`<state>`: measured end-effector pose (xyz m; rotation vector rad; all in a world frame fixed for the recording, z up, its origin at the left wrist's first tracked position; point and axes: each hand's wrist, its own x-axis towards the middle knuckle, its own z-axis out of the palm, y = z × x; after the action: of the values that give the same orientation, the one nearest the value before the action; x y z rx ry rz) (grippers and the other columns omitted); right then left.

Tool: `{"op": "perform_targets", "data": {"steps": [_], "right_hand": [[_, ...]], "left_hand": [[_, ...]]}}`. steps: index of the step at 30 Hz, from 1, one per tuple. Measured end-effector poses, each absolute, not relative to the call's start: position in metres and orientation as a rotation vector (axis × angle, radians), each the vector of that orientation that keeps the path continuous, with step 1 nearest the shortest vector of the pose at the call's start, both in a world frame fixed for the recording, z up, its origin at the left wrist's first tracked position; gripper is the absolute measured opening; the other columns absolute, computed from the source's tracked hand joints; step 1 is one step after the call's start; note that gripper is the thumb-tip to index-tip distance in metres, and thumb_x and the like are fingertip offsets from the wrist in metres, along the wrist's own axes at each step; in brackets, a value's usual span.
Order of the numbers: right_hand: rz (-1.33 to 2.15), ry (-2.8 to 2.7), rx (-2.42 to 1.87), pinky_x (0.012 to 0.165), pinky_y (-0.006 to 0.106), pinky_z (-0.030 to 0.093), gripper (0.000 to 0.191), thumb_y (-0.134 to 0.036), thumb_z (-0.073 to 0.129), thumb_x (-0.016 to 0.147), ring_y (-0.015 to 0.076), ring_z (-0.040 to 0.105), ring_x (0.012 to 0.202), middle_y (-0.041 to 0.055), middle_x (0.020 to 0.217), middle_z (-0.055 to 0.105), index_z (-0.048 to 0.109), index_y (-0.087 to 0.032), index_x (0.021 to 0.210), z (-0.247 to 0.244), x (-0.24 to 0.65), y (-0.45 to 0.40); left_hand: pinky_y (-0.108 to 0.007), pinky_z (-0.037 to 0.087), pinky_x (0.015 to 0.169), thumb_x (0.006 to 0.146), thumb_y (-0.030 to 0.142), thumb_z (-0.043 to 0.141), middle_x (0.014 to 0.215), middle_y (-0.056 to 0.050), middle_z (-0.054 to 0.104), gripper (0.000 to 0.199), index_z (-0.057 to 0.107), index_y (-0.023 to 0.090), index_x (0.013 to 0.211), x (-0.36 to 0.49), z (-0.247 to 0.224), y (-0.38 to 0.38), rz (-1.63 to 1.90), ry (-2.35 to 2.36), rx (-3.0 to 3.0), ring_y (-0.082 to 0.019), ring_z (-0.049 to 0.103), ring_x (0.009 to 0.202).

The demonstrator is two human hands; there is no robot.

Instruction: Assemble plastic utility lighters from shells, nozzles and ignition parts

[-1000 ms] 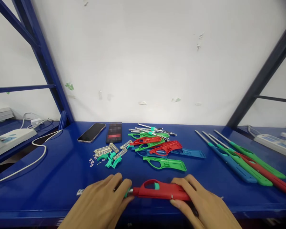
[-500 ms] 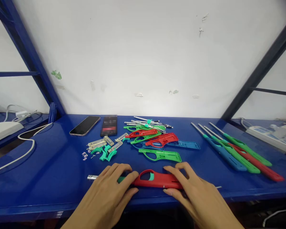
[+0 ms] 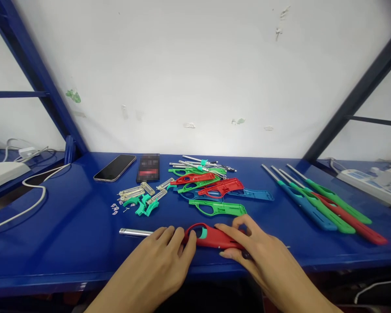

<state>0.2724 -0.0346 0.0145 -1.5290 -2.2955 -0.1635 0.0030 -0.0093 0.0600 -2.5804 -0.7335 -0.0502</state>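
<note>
A red long-necked lighter with a teal trigger lies across the front of the table, its silver tube pointing left. My left hand is closed over the front of its body, where the neck begins. At the back end, my right hand pinches the handle between thumb and fingers. A dark rounded piece, perhaps a tool's handle, shows under my right hand; a thin tip sticks out beyond that hand. Just behind the lighter lies a green half shell.
Half shells and metal tubes are piled mid-table, including a red half shell. Clear fuel tanks, teal triggers and tiny parts lie left. A phone and dark box stand behind. Several whole lighters lie right.
My left hand has shifted right along the lighter, baring more of the silver tube. My right hand still grips the handle end. The view has shifted slightly.
</note>
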Motion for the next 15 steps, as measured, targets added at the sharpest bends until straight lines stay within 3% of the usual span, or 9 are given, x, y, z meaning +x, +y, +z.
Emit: {"op": "perform_targets", "data": {"steps": [5, 9, 15], "right_hand": [[-0.079, -2.274, -1.507, 0.053, 0.032, 0.065, 0.053, -0.061, 0.034, 0.113, 0.0172, 0.076, 0.058, 0.0071, 0.114, 0.068, 0.07, -0.036, 0.142, 0.008, 0.279, -0.031], [-0.035, -2.281, -1.417, 0.058, 0.031, 0.068, 0.042, -0.058, 0.049, 0.111, 0.0188, 0.079, 0.06, 0.0068, 0.112, 0.075, 0.076, -0.037, 0.136, 0.008, 0.283, -0.026], [0.001, -2.235, -1.411, 0.063, 0.029, 0.069, 0.044, -0.062, 0.05, 0.11, 0.0195, 0.082, 0.069, 0.0059, 0.117, 0.077, 0.076, -0.039, 0.137, 0.006, 0.28, -0.023]], "left_hand": [[-0.036, 0.064, 0.072, 0.099, 0.008, 0.063, 0.115, -0.018, 0.081, 0.038, 0.067, 0.008, 0.136, 0.009, 0.062, -0.006, 0.108, -0.759, -2.634, -0.03, 0.08, 0.096], [-0.032, 0.057, 0.064, 0.101, 0.014, 0.068, 0.097, -0.01, 0.077, 0.022, 0.068, 0.012, 0.123, 0.012, 0.054, -0.005, 0.034, -0.818, -2.614, -0.026, 0.075, 0.083], [-0.03, 0.055, 0.06, 0.095, 0.013, 0.072, 0.098, -0.006, 0.074, 0.024, 0.064, 0.016, 0.118, 0.014, 0.06, -0.003, 0.109, -0.918, -2.633, -0.024, 0.074, 0.077]]}}
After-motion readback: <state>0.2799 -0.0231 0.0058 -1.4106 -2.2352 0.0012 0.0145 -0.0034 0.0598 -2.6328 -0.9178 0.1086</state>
